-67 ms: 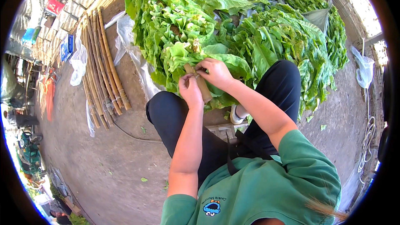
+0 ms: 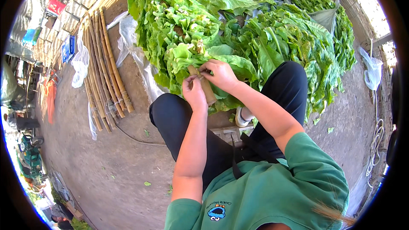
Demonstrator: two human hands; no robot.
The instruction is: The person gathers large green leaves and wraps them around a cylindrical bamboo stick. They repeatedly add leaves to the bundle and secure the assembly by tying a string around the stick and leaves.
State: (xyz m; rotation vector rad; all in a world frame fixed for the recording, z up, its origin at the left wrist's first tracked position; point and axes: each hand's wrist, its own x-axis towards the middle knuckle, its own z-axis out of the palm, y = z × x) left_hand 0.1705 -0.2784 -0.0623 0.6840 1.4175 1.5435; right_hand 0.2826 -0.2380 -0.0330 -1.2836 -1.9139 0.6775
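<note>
Between my knees the near end of a thick tan wooden pole (image 2: 207,92) points toward me; its far part disappears under a dense row of green leaves (image 2: 181,30). My left hand (image 2: 195,92) is at the pole's left side, thumb and fingers pinched together. From the right, my right hand (image 2: 220,75) reaches over the pole, its fingertips pinched close to the left ones. A thin strand seems to cross the pole there, but what the fingertips hold is too small to make out. Large broad leaves (image 2: 289,44) lie heaped just beyond my right hand.
Several long poles (image 2: 104,68) lie side by side on the ground at the left, next to a clear plastic bag (image 2: 80,64). White plastic sheeting (image 2: 142,66) runs beneath the leaves. A thin cable (image 2: 136,138) crosses the floor. Another plastic bag (image 2: 371,70) hangs at the far right.
</note>
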